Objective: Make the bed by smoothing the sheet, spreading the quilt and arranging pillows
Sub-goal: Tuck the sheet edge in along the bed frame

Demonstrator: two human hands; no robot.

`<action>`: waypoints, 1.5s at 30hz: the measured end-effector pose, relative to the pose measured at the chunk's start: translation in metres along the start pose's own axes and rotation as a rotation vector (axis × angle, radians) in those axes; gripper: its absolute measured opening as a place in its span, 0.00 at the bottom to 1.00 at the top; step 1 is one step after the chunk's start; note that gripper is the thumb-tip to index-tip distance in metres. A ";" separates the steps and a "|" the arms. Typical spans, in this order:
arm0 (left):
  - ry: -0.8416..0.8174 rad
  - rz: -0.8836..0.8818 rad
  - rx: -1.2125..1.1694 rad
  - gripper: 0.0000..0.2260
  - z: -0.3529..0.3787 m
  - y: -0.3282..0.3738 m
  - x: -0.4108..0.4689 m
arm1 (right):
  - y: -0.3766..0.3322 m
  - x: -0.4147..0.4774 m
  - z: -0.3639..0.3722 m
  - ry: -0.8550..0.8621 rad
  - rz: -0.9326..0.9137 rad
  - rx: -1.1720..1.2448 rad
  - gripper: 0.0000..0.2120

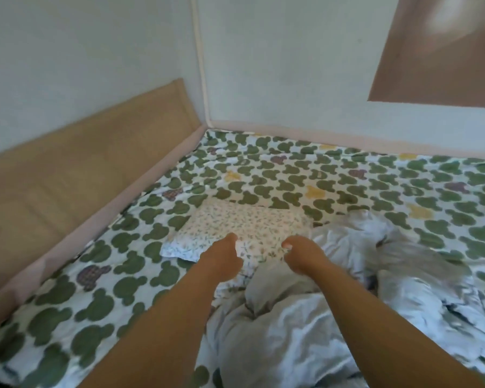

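A white sheet with green mouse-head prints (291, 175) covers the bed. On it, near the middle, lies a small floral pillow (244, 225). My left hand (221, 259) and my right hand (303, 256) both reach forward with curled fingers and grip the pillow's near edge. A crumpled white quilt (305, 317) lies bunched under my right arm and spreads to the right.
A tan padded board (76, 163) runs along the bed's left side against the wall. A pale wall with a pinkish trim (319, 133) bounds the far edge. A brown panel (437, 51) hangs on the wall at upper right.
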State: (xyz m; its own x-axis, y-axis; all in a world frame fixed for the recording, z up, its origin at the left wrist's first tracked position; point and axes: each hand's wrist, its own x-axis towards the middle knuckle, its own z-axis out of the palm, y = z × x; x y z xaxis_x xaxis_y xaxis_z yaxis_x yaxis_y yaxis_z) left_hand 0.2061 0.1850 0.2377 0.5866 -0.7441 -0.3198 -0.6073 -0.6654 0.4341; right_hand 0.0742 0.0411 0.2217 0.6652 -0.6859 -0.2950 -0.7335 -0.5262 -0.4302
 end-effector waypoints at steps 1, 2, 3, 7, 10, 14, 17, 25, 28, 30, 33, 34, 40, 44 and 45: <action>0.004 -0.010 0.001 0.25 -0.003 -0.011 0.003 | -0.010 0.004 0.005 -0.013 -0.004 0.000 0.18; 0.004 -0.020 -0.002 0.25 -0.006 -0.020 0.006 | -0.019 0.010 0.009 -0.022 -0.012 -0.005 0.18; 0.007 -0.026 -0.010 0.25 -0.009 -0.030 0.010 | -0.031 0.015 0.013 -0.028 -0.023 -0.016 0.18; 0.013 -0.032 -0.042 0.23 -0.028 -0.078 0.035 | -0.088 0.047 0.036 -0.041 -0.051 -0.050 0.18; -0.011 -0.038 -0.057 0.23 -0.050 -0.137 0.063 | -0.147 0.082 0.070 -0.047 -0.051 -0.059 0.18; -0.055 -0.060 -0.039 0.23 -0.080 -0.230 0.096 | -0.219 0.125 0.123 -0.095 -0.016 -0.076 0.19; -0.070 -0.077 -0.016 0.23 -0.103 -0.305 0.129 | -0.275 0.162 0.168 -0.178 0.021 -0.103 0.21; -0.117 -0.039 -0.027 0.19 -0.125 -0.420 0.220 | -0.352 0.248 0.249 -0.216 0.070 -0.122 0.21; -0.121 -0.062 -0.046 0.18 -0.108 -0.453 0.265 | -0.350 0.290 0.279 -0.220 0.072 -0.149 0.22; -0.109 -0.099 -0.069 0.19 -0.093 -0.474 0.292 | -0.346 0.318 0.299 -0.216 0.050 -0.194 0.22; -0.120 -0.136 -0.105 0.21 -0.061 -0.506 0.337 | -0.338 0.369 0.339 -0.195 0.013 -0.226 0.22; -0.120 -0.143 -0.103 0.21 -0.052 -0.515 0.351 | -0.336 0.386 0.351 -0.188 -0.007 -0.232 0.22; -0.084 -0.109 0.156 0.21 0.015 -0.569 0.444 | -0.304 0.518 0.432 -0.186 -0.113 -0.348 0.27; -0.088 -0.115 0.223 0.27 0.061 -0.598 0.518 | -0.264 0.599 0.474 -0.192 -0.138 -0.413 0.34; -0.072 -0.129 0.236 0.28 0.070 -0.603 0.539 | -0.257 0.618 0.483 -0.182 -0.144 -0.402 0.35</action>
State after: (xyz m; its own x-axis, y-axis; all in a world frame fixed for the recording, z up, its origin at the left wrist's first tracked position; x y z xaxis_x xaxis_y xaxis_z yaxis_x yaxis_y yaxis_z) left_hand 0.8506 0.1809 -0.2554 0.6329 -0.6487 -0.4225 -0.6426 -0.7446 0.1806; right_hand 0.7415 -0.0052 -0.2620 0.7516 -0.5113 -0.4168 -0.6041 -0.7873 -0.1234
